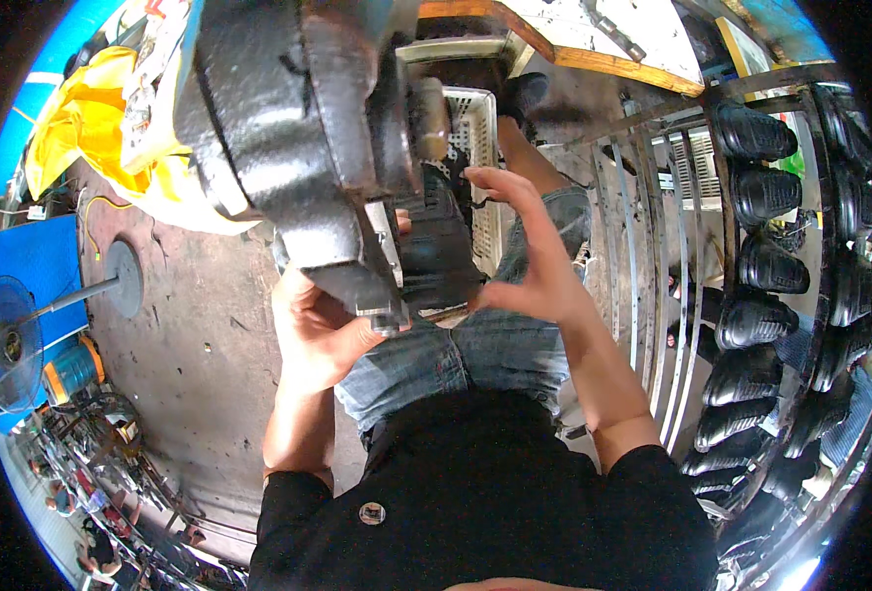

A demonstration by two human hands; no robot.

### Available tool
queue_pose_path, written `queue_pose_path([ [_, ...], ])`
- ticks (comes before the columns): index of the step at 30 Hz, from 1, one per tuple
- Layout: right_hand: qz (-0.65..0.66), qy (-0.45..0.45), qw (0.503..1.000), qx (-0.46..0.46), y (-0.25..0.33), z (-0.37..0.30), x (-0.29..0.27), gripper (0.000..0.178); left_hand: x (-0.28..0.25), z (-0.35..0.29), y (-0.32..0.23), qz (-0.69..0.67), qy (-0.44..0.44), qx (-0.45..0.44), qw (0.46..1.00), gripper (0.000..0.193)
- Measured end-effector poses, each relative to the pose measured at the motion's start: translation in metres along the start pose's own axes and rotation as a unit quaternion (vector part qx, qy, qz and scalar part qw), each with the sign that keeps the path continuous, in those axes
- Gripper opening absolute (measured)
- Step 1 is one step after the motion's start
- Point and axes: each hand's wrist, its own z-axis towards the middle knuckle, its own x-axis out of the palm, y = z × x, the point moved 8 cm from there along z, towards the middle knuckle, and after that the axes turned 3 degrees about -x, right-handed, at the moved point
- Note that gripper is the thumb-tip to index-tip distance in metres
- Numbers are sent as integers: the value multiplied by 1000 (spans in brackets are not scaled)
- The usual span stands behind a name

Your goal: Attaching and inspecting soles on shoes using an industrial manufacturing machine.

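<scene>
A large black machine head (298,128) rises in front of me and blocks part of my left hand (318,330). That hand is at the machine's lower end, its thumb beside a small black knob (387,323); most of its fingers are hidden. Just right of the machine lies a dark ribbed piece that looks like a black shoe (443,261), partly covered. My right hand (535,256) curves around its right side, thumb and fingers spread apart. The thumb tip is at the piece's near edge; whether it touches I cannot tell.
A rack (820,207) with several black shoes stands at the right. Beyond the shoe piece is a white plastic crate (485,128). Yellow cloth or bagging (81,123) lies at the far left, with a fan (7,330) below it. A wood-edged white table (643,49) is at the back.
</scene>
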Motion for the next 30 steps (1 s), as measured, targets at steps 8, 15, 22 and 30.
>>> queue_pose_path([
  [8, 225, -22, 961, 162, -121, -54, 71, 126, 9, 7, 3, 7, 24, 34, 999, 70],
  [15, 328, -46, 923, 195, -120, -49, 50, 123, 10, 8, 10, -65, 56, 74, 994, 69],
  [22, 242, -58, 951, 185, -105, -59, -4, 115, 15, 6, 16, -64, 56, 86, 993, 66],
  [30, 280, -54, 938, 196, -111, -59, 30, 112, 24, 10, -10, -5, 73, 95, 993, 68],
])
